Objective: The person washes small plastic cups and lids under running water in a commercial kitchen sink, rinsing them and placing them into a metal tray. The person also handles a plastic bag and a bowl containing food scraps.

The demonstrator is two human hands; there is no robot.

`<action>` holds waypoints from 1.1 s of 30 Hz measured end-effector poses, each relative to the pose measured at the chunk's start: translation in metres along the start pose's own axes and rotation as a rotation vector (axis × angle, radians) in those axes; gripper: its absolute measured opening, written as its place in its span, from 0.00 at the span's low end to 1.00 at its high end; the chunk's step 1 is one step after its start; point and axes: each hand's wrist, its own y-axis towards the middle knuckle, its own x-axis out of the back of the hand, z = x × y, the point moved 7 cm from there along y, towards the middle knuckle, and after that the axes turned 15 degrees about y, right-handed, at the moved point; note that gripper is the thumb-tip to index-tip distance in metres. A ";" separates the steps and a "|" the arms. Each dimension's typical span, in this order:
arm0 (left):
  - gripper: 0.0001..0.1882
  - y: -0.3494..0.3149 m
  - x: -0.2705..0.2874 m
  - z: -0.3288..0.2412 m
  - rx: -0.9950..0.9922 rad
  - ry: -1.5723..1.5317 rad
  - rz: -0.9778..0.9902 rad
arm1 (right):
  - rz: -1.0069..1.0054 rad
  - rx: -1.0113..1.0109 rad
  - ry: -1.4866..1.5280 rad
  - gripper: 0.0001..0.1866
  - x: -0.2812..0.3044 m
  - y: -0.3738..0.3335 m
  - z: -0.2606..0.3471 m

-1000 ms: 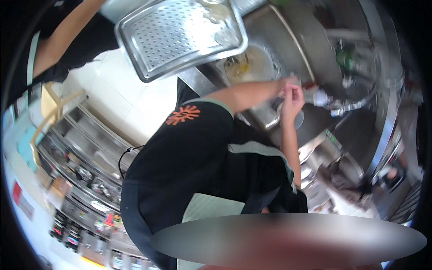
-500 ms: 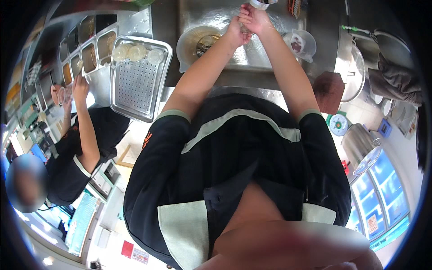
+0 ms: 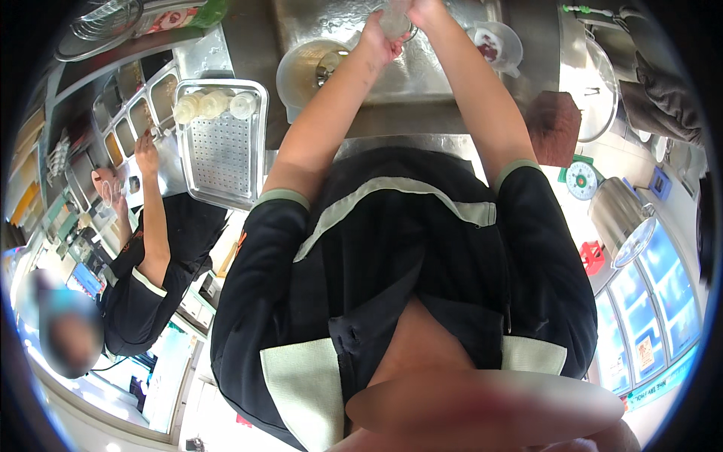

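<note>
Over the steel sink [image 3: 422, 83], my left hand [image 3: 382, 39] is closed around a translucent, pale container [image 3: 395, 22], whose round rim shows beside the fingers. My right hand [image 3: 428, 12] is at the container's right side with its fingers curled against it; the top edge of the view cuts off part of this hand. Below my left hand, a wide translucent tub [image 3: 290, 79] holds metal utensils, partly behind my left forearm. To the right of my right forearm is a translucent jug [image 3: 514, 56] with dark red and white contents.
Left of the sink, a perforated steel tray [image 3: 218, 158] bears several pale, translucent containers [image 3: 214, 104] at its far end. Beyond it, a co-worker [image 3: 154, 241] reaches over steel ingredient pans [image 3: 141, 117]. A brown cloth [image 3: 553, 128] hangs at the right counter edge, near a dial scale [image 3: 581, 181].
My hands have moved slightly left and farther away, and the container between them now shows more clearly. The view has shifted, and the co-worker's hand has moved over the pans.
</note>
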 end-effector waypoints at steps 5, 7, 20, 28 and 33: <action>0.16 0.005 -0.011 0.002 -0.174 -0.206 0.157 | 0.059 0.327 -0.845 0.22 0.029 -0.009 0.052; 0.17 -0.001 -0.016 0.003 -0.100 -0.156 0.244 | 0.185 0.394 -0.914 0.22 0.026 -0.021 0.062; 0.32 -0.094 -0.016 -0.013 -0.471 1.087 -0.319 | -0.070 -0.052 -0.863 0.26 0.125 -0.083 0.028; 0.32 -0.160 -0.025 -0.035 -0.690 1.683 -0.751 | -0.089 0.155 -0.525 0.17 0.098 -0.092 0.016; 0.31 -0.176 -0.024 -0.042 -0.743 1.744 -0.835 | 0.144 0.225 -0.987 0.18 0.082 -0.093 0.010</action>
